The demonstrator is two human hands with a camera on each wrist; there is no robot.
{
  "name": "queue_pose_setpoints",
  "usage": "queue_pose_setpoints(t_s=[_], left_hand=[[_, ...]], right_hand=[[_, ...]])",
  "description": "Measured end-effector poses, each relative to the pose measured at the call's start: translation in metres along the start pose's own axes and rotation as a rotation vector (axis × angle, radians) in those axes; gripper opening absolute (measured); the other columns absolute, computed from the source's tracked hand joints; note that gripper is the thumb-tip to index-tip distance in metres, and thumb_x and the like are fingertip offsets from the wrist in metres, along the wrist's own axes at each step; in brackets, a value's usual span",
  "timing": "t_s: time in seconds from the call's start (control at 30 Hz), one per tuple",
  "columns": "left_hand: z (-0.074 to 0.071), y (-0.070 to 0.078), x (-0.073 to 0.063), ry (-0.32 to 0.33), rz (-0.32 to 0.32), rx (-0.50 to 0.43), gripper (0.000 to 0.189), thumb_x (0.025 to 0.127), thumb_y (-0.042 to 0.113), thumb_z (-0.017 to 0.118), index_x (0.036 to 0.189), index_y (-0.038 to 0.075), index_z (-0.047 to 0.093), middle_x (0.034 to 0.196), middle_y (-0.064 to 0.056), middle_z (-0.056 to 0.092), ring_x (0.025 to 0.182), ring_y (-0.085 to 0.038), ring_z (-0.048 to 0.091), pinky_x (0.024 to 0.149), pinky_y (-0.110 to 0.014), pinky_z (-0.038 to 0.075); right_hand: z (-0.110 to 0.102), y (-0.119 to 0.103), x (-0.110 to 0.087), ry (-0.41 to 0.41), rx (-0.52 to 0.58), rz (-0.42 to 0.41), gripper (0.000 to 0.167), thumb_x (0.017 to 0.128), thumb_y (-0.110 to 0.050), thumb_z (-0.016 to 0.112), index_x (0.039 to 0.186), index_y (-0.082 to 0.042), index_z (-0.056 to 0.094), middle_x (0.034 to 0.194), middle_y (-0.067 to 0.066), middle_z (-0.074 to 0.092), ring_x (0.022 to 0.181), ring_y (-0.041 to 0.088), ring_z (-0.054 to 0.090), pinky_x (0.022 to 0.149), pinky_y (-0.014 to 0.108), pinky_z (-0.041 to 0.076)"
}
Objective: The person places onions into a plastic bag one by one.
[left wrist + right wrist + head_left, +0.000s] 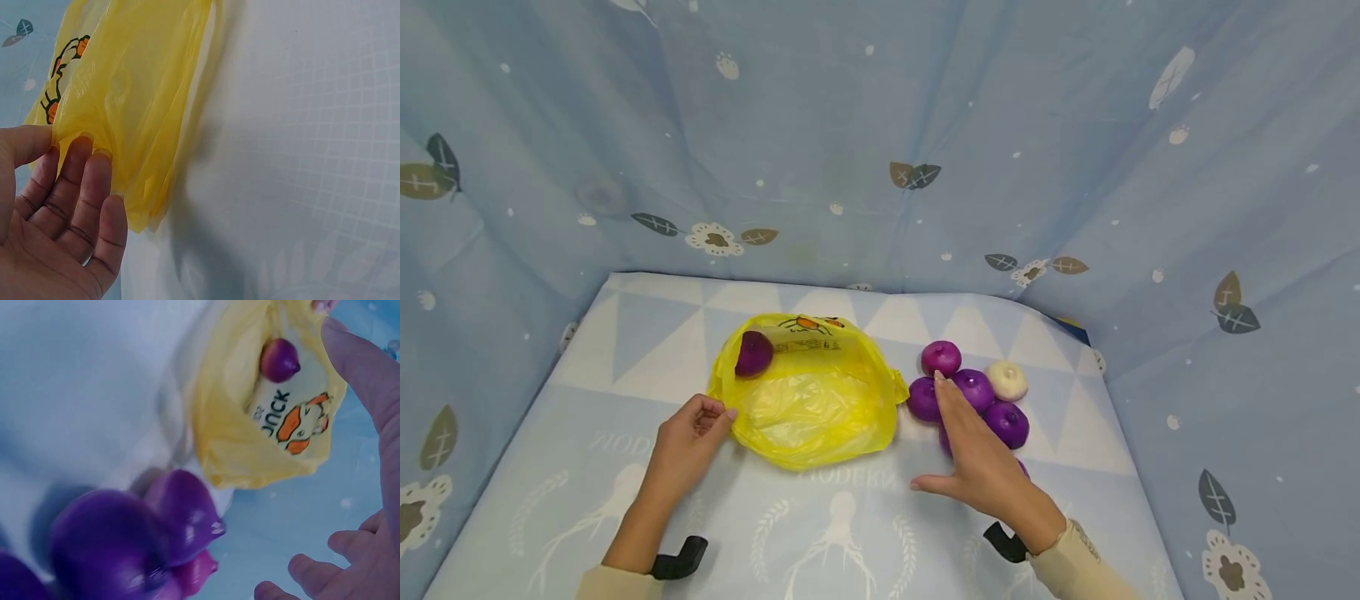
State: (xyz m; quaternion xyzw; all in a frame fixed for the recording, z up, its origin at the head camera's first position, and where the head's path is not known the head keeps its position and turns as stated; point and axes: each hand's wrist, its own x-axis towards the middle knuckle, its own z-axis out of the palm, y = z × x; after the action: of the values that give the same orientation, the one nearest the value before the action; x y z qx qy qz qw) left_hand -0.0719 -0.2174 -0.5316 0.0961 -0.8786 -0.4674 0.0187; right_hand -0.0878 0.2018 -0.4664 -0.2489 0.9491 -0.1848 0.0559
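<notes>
Closest to me are 2 pale sleeves [617, 585], and past each cuff a small black fitting [680, 558] sits at the wrist. The left hand [688, 437] has its thumb and fingertips pinched on the near left edge of a thin yellow bag [816, 417], which lies on the bench [587, 417] with its mouth spread wide. Inside the bag, against the wall on the person's left, is 1 purple onion [753, 354]; a cartoon print [808, 323] in orange and black shows near the far rim. To the right of the bag, just beside its knotted-looking corner, the other onions lie bunched together on the bench. I can make out at least 4 purple onions [973, 390] clearly, with parts of more peeking out from behind the right hand, and 1 white onion [1006, 381] on the outer side of the bunch. The right hand [981, 458] is over the near side of this bunch, fingers straight and the thumb held well apart from them, gripping nothing; whether its fingertips touch an onion I cannot tell. Pale cloth patterned with triangles, antlered heads and leafy sprigs covers the bench, and around its far end and sides hangs a blue curtain [820, 125] printed with leaves, flowers and little white paw marks.
</notes>
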Motion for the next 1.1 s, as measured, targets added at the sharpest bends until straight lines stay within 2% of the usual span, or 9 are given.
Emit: queue_pose_setpoints(t_s=[0.23,0.47,0.7,0.87,1.1], left_hand=[[0.001,-0.001,0.001,0.008,0.019,0.005,0.034,0.104,0.039,0.067,0.109,0.005,0.063,0.101,-0.009,0.068,0.091,-0.021,0.059,0.074,-0.019,0.047],[0.003,0.0,0.001,0.001,0.03,0.001,0.033,0.104,0.038,0.067,0.108,0.005,0.063,0.1,-0.009,0.068,0.09,-0.022,0.059,0.073,-0.019,0.048],[0.004,-0.003,0.002,0.0,0.017,0.014,0.035,0.105,0.04,0.066,0.109,0.005,0.063,0.101,-0.009,0.068,0.09,-0.022,0.059,0.074,-0.017,0.047],[0.002,-0.003,0.002,0.01,0.024,0.01,0.036,0.105,0.04,0.065,0.109,0.005,0.063,0.101,-0.01,0.069,0.091,-0.022,0.06,0.074,-0.015,0.047],[0.001,-0.002,0.001,0.002,0.02,0.007,0.036,0.105,0.04,0.065,0.11,0.005,0.063,0.101,-0.01,0.069,0.091,-0.022,0.06,0.074,-0.015,0.047]], right_hand=[[0.0,0.015,-0.02,0.011,0.023,0.079,0.141,0.073,-0.057,0.093,0.167,-0.026,-0.007,0.175,0.001,0.003,0.159,0.025,0.013,0.122,0.051,0.026],[0.002,0.03,-0.04,0.054,0.011,0.134,0.14,0.073,-0.057,0.093,0.168,-0.017,-0.002,0.175,0.008,0.008,0.158,0.033,0.018,0.119,0.057,0.03],[0.005,0.038,-0.054,0.08,0.044,0.198,0.138,0.073,-0.053,0.094,0.168,-0.013,0.003,0.174,0.011,0.011,0.156,0.037,0.021,0.117,0.059,0.032],[0.009,0.042,-0.06,0.083,0.05,0.247,0.13,0.076,-0.054,0.092,0.167,-0.006,0.012,0.171,0.017,0.02,0.154,0.04,0.026,0.115,0.06,0.035],[0.014,0.051,-0.072,0.119,0.03,0.312,0.116,0.077,-0.042,0.095,0.161,0.0,0.027,0.16,0.026,0.037,0.146,0.044,0.037,0.11,0.062,0.041]])
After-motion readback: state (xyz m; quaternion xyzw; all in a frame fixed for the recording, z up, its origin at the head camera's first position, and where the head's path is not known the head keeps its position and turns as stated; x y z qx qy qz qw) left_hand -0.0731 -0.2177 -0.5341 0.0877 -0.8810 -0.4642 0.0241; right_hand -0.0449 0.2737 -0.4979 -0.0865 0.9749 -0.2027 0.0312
